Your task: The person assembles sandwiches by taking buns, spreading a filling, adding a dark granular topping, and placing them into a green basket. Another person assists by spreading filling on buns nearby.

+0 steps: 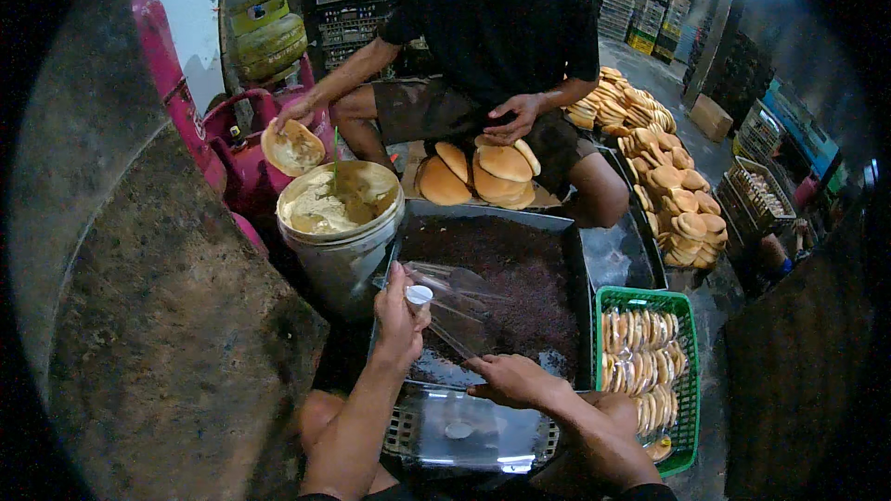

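1. The left hand (401,315) is closed around the top of a clear plastic bag (455,306), with a small white cap (419,294) at its fingertips.
2. The right hand (513,378) pinches the bag's lower end; the bag's long axis slants between both hands.
3. Just beyond the bag is a black tray (492,269) of dark sprinkles; to the right, a green basket (691,353) of buns.

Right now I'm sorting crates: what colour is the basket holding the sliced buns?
Green, seen in the head view: the basket beside the right hand.
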Available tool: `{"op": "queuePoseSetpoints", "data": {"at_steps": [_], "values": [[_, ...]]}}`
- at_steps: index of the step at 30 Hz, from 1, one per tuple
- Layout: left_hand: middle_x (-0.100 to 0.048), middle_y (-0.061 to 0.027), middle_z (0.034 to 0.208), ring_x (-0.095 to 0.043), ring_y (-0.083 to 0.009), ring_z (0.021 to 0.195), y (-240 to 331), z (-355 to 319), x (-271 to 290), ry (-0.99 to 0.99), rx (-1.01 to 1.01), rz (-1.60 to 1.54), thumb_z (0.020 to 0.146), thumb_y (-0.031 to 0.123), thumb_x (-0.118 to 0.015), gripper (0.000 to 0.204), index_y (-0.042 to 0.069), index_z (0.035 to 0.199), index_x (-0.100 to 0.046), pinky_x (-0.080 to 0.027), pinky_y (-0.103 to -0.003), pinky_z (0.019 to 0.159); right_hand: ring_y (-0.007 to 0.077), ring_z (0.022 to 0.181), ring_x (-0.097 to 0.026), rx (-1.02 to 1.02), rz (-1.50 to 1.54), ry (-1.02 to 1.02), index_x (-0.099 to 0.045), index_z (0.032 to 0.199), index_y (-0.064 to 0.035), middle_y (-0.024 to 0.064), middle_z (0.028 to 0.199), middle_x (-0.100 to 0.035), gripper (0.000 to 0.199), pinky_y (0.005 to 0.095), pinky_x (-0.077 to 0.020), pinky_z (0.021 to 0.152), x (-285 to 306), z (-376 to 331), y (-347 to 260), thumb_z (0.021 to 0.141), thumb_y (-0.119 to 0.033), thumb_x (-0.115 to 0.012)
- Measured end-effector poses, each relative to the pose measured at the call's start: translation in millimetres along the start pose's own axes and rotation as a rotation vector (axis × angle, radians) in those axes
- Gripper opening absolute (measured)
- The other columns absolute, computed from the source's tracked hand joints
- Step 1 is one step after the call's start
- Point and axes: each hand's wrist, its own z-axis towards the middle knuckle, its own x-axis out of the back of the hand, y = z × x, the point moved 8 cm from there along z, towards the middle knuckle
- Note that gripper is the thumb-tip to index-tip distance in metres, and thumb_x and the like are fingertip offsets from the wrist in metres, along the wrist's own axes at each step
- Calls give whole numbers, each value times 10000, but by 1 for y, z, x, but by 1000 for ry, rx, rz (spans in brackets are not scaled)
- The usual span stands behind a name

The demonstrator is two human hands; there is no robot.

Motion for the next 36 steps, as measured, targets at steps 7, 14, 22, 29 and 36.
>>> {"op": "queuePoseSetpoints", "data": {"at_steps": [7,14,22,29,36], "values": [[-445,40,597,-342,-71,391,-4,-8,-21,-116,1,81,1033,427,-452,330,186,809,-475,-236,-235,350,405,1028,-634,-60,-132,28,-498,1314,-46,215,1158,-635,514,509,-521,868,-6,0,24,945,-398,-556],[-444,40,588,-405,-90,406,-10,-5,-23,-154,-20,142,1032,433,-451,345,177,800,-467,-289,-258,347,411,1034,-634,-14,9,164,-490,1350,-109,218,1201,-623,441,498,-523,870,16,-25,13,955,-298,-531],[-504,13,605,-489,-155,459,-14,-2,-18,-109,-4,51,1005,407,-512,313,148,830,-521,-388,-316,412,430,1041,-621,-132,71,100,-496,1330,-93,241,1177,-624,397,501,-514,875,10,-55,31,966,-254,-512],[-472,40,616,-427,-82,443,-21,2,-30,-155,27,-41,1013,453,-491,328,162,890,-577,-320,-243,390,431,1027,-628,-85,17,117,-486,1304,-51,232,1163,-628,453,504,-518,869,-13,-63,57,939,-308,-566],[-470,29,609,-443,-125,429,-35,-5,-40,-122,91,-10,993,472,-523,347,157,850,-558,-327,-270,379,416,1054,-622,-117,8,130,-504,1281,-53,223,1170,-622,425,504,-520,866,1,-55,44,941,-299,-570]]}}
